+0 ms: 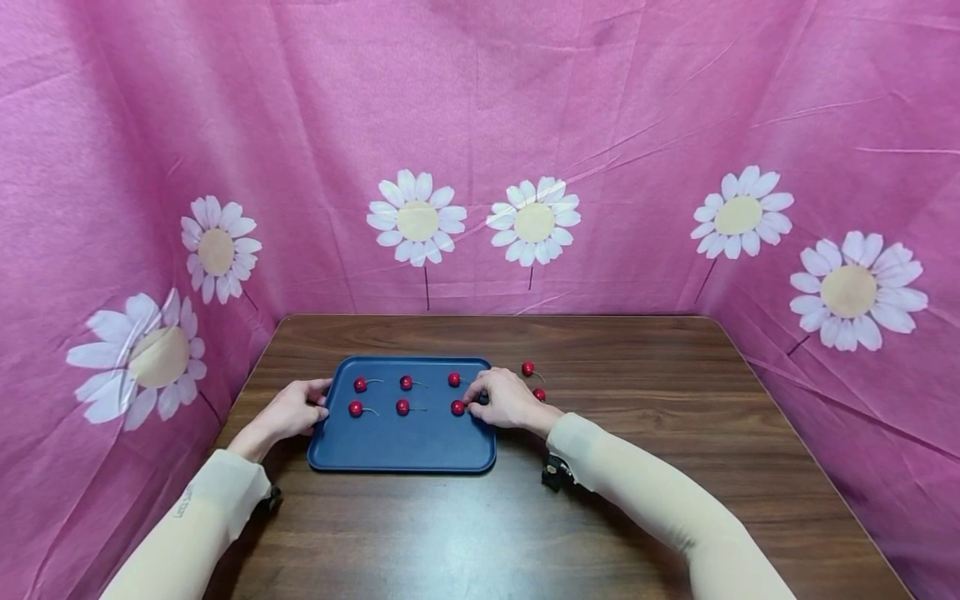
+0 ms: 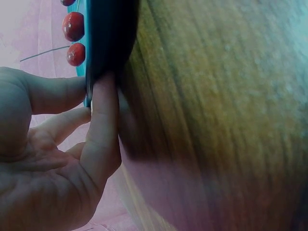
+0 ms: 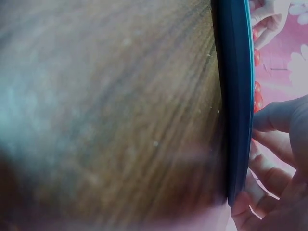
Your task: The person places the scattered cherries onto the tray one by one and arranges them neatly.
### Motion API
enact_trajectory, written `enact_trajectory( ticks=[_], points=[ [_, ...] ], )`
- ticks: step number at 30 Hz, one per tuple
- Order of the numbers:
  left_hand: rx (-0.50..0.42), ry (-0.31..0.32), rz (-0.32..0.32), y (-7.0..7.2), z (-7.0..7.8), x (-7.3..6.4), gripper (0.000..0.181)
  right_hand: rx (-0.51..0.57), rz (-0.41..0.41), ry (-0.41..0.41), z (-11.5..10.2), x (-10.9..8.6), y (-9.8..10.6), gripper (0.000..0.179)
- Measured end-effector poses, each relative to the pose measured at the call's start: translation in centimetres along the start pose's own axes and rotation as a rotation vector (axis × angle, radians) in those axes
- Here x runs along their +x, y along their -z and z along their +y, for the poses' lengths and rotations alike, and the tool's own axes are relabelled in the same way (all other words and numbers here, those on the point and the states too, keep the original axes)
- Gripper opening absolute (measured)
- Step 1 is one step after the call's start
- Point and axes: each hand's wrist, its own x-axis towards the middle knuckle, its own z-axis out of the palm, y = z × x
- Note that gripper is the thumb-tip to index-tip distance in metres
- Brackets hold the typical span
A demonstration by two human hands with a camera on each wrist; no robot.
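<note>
A dark blue tray [image 1: 401,454] lies on the wooden table, bearing several red cherries with thin stems in two rows of three. At its left edge, my left hand [image 1: 294,408] grips the rim, thumb above and fingers [image 2: 103,120] underneath. My right hand [image 1: 506,400] reaches over the right edge, its thumb and fingertips pinching at the stem side of the front right cherry [image 1: 457,407]; that stem is hidden. Behind it sits the back right cherry [image 1: 454,379]. The right wrist view shows the thumb [image 3: 274,116] close by the cherries at the tray's rim.
Two more cherries lie on the table right of the tray, one farther back [image 1: 528,367] and one partly behind my right hand [image 1: 539,394]. The wooden table [image 1: 660,392] extends to the right and in front. Pink cloth [image 1: 480,100] with daisies surrounds its back and sides.
</note>
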Motion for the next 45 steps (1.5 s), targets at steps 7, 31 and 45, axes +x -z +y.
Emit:
enact_trajectory(
  ticks=[7, 31, 45],
  points=[
    [0.003, -0.001, -0.001, 0.0, -0.1, 0.0, 0.069, 0.001, -0.011, -0.047, -1.3, -0.3, 1.0, 0.017],
    [-0.010, 0.019, -0.009, 0.1, -0.1, 0.2, 0.069, 0.179, 0.143, -0.197, 4.0, -8.4, 7.8, 0.020],
    [-0.019, 0.006, -0.005, 0.1, -0.2, 0.1, 0.069, 0.164, 0.133, -0.211, 5.1, -13.4, 6.4, 0.015]
  ],
)
